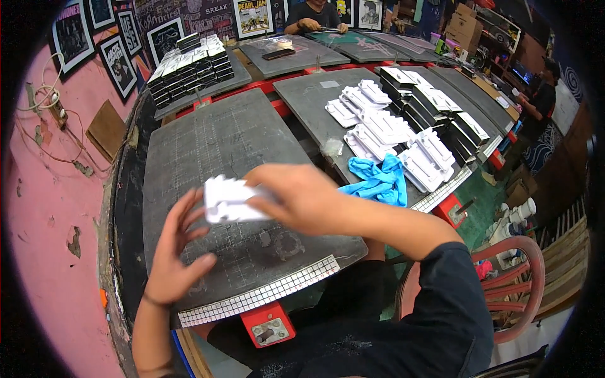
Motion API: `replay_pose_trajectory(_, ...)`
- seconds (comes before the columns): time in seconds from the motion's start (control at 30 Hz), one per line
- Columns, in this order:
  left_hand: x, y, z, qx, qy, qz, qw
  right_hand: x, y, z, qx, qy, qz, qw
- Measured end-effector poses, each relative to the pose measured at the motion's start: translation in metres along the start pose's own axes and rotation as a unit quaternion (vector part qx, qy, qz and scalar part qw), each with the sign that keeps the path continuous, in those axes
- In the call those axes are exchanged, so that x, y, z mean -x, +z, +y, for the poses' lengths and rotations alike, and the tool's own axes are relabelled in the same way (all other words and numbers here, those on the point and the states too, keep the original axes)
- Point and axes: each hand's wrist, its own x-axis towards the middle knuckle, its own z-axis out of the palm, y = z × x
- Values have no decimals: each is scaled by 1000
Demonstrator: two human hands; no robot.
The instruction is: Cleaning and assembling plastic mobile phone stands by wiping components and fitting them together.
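A white moulded plastic tray insert [232,200] is held above the dark board in front of me. My right hand [296,196] grips its right end, slightly blurred by motion. My left hand [183,249] is just beside the insert's left end, with fingers apart and thumb stretched out; it seems to hold nothing. The dark work board [208,145] below carries faint grid marks and a black-and-white gridded strip [258,292] along its near edge. More white inserts [384,129] lie piled on the board to the right.
Black-and-white boxes [435,104] stand in rows behind the piled inserts, near a blue cloth [378,179]. More boxes [192,69] are stacked at far left. A phone [278,55] lies on a far board. A person [315,17] works opposite; a red chair [517,286] stands at right.
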Motion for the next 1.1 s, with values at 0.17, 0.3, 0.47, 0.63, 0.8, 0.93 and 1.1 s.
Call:
replay_pose_trajectory(0.17, -39, 9, -65, 135, 5, -35, 990, -2, 75, 25, -84, -44, 1, 996)
replay_pose_trajectory(0.3, -31, 13, -70, 136, -45, -43, 989, 2, 75, 32, -115, -5, -48, 992)
replay_pose_trajectory(0.47, -17, 16, -64, 98, -63, -56, 992, 7, 70, 20, -176, 29, -75, 981)
replay_pose_trajectory(0.63, -7, 13, -62, 100, -55, -51, 992, 7, 76, 12, -200, 26, -55, 978)
replay_pose_trajectory(0.8, -8, 21, -64, 89, -24, -30, 995, 12, 80, 17, -169, 5, 0, 986)
replay_pose_trajectory(0.93, -15, 27, -64, 90, 0, -5, 996, 8, 73, 19, -89, -43, 33, 995)
replay_pose_trajectory(1.1, -18, 20, -61, 94, 22, 5, 995, -10, 68, 23, -116, -23, -22, 993)
